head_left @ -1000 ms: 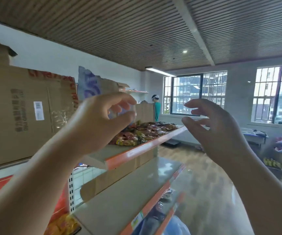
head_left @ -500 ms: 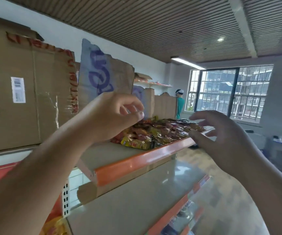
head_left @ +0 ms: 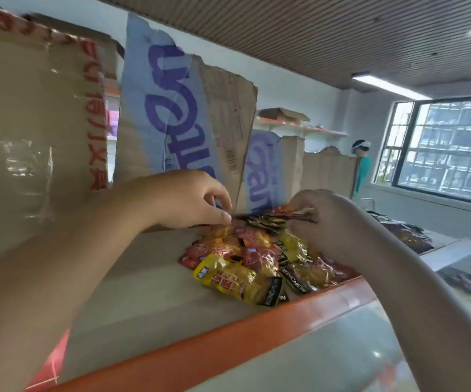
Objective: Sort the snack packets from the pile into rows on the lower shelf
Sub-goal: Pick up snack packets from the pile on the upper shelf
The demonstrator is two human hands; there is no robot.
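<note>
Snack packets (head_left: 257, 258) lie in a loose pile of red, yellow and dark wrappers on the upper shelf (head_left: 149, 284), right of its middle and close to its orange front edge (head_left: 228, 343). A yellow packet (head_left: 228, 275) sits nearest, at the left front of the pile.

At the far side of the pile a thin stack of dark packets (head_left: 274, 217) is lifted above the rest and held almost level between the two hands. The right hand (head_left: 333, 222) has its fingers (head_left: 303, 198) curled in, pinching the right end of that stack. The left hand (head_left: 183, 199) reaches in from the left with its fingers bent and its thumb (head_left: 223, 216) touching the stack's left end; whether it truly grips there I cannot tell.

The lower shelf (head_left: 341, 355) shows as a pale glossy surface below the orange edge, at the near right. Behind the pile stand tall cardboard boxes (head_left: 30, 123), one printed with blue and purple lettering (head_left: 177, 108). More dark wrappers (head_left: 404, 234) lie farther right along the upper shelf. At the far end of the room a person (head_left: 364, 171) in a teal top stands beside a large window (head_left: 443, 148).
</note>
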